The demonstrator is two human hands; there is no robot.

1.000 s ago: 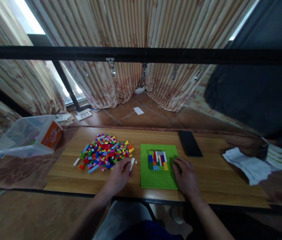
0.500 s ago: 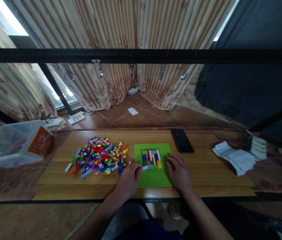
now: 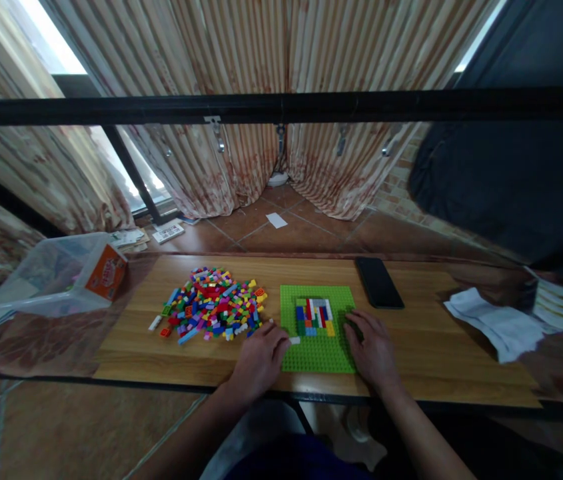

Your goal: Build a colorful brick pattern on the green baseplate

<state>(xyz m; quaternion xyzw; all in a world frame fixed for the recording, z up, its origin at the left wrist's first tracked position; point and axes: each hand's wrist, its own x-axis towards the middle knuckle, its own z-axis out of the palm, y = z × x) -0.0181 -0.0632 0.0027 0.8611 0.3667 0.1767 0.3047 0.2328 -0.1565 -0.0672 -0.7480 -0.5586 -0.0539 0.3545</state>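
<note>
Between the thumb and fingers of my left hand (image 3: 260, 357) is a white brick (image 3: 294, 341), held over the left part of the green baseplate (image 3: 318, 357). Colourful bricks form a low block (image 3: 315, 317) in the middle of that plate, with blue, red, white, green, light blue and yellow pieces. My right hand (image 3: 371, 347) rests at the plate's right edge, its fingers apart and curved, holding nothing. Just left of my left hand lies a big heap of loose mixed bricks (image 3: 216, 307).
A black phone (image 3: 380, 283) lies behind my right hand. Crumpled white paper (image 3: 496, 323) is at the table's right end. To the left stands a clear plastic box (image 3: 68, 280) with an orange label. A black bar (image 3: 311, 107) crosses beyond the wooden table (image 3: 171, 363).
The whole view has shifted, so the table things appear farther right. The white brick has drawn slightly back from the brick block with my left hand. My right hand stays at the plate's edge.
</note>
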